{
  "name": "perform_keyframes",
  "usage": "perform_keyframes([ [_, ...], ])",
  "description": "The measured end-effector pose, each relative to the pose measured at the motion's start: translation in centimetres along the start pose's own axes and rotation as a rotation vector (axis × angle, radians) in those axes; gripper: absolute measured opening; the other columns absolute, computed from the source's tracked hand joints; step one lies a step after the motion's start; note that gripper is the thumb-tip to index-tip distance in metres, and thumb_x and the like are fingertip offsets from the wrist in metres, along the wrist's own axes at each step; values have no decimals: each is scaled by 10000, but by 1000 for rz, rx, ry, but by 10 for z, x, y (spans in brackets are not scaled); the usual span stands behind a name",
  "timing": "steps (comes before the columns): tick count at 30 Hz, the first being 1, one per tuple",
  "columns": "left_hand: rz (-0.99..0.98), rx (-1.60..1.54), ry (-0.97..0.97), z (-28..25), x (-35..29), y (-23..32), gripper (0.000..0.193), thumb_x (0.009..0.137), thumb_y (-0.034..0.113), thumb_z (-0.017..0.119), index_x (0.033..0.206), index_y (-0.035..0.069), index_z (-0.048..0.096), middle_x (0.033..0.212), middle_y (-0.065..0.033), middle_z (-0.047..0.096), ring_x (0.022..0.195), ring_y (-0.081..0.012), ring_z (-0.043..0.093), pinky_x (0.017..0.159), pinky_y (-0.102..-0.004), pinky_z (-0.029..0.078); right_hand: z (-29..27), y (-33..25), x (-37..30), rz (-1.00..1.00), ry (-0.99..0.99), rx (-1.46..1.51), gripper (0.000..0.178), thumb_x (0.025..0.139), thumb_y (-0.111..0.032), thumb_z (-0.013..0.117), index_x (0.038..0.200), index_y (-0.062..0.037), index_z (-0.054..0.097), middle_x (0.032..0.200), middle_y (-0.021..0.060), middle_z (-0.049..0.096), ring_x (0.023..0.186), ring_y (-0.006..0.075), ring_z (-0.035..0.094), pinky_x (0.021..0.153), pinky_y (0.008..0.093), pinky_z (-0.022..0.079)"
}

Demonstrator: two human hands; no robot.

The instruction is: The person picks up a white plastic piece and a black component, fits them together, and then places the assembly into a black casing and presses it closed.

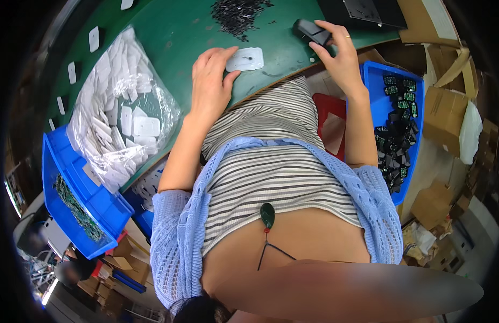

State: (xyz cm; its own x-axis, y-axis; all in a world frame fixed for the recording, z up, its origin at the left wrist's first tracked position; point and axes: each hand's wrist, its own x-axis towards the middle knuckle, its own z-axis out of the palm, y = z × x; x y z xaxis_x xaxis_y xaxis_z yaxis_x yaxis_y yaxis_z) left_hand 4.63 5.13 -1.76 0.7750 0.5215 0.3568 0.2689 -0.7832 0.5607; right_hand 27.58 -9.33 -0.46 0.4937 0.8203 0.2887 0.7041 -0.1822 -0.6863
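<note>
On the green tabletop lies a white rounded rectangular plastic cover with a small dark piece at its middle. My left hand grips the cover's left end between thumb and fingers. Farther right, near the table edge, my right hand holds a black block-shaped plastic object between thumb and fingers, tilted over the table. Its exact kind does not show. Below it, by my right thumb, is a tiny pale round piece. A heap of small black parts lies at the far middle.
A clear bag of white plastic covers sits at the left. Beyond it, several white covers lie in a row. Blue bins hold green circuit boards at lower left and black parts with boards at right. Cardboard boxes stand farther right.
</note>
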Motion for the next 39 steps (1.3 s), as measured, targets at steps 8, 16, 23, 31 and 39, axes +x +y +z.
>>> perform_keyframes([
  [8,15,-46,38,3,-3,1,452,698,37,682,1131,84,560,1065,-103,566,1046,-276,493,891,-366,396,-5,-6,7,-147,22,-40,364,741,-155,706,1089,-104,611,1145,80,545,1062,257,499,888,325,417],
  [16,12,-127,62,0,-3,-5,439,728,22,649,1151,76,547,1120,-99,567,1075,-282,496,923,-359,391,4,-10,13,-198,16,-90,218,779,-65,637,991,-104,665,1056,64,603,978,258,558,832,323,451],
  [23,-6,-302,116,-7,-3,-9,389,803,-37,524,1175,74,550,1250,-89,533,1156,-259,494,976,-344,372,43,-59,4,-393,-143,131,216,748,-61,660,957,-109,676,1055,52,615,960,225,567,805,314,467],
  [31,44,-133,28,0,-14,-16,360,823,-22,505,1158,87,580,1213,-60,566,1166,-233,503,979,-356,376,60,-52,1,-475,-172,44,238,746,-49,637,967,-131,668,1058,33,603,950,227,565,773,314,491],
  [39,102,96,-26,-9,-18,-6,444,761,14,595,1197,84,549,1260,-49,529,1158,-228,504,954,-374,405,60,-46,1,-523,-172,-13,268,748,-41,612,980,-161,670,1097,23,585,938,225,561,724,306,511],
])
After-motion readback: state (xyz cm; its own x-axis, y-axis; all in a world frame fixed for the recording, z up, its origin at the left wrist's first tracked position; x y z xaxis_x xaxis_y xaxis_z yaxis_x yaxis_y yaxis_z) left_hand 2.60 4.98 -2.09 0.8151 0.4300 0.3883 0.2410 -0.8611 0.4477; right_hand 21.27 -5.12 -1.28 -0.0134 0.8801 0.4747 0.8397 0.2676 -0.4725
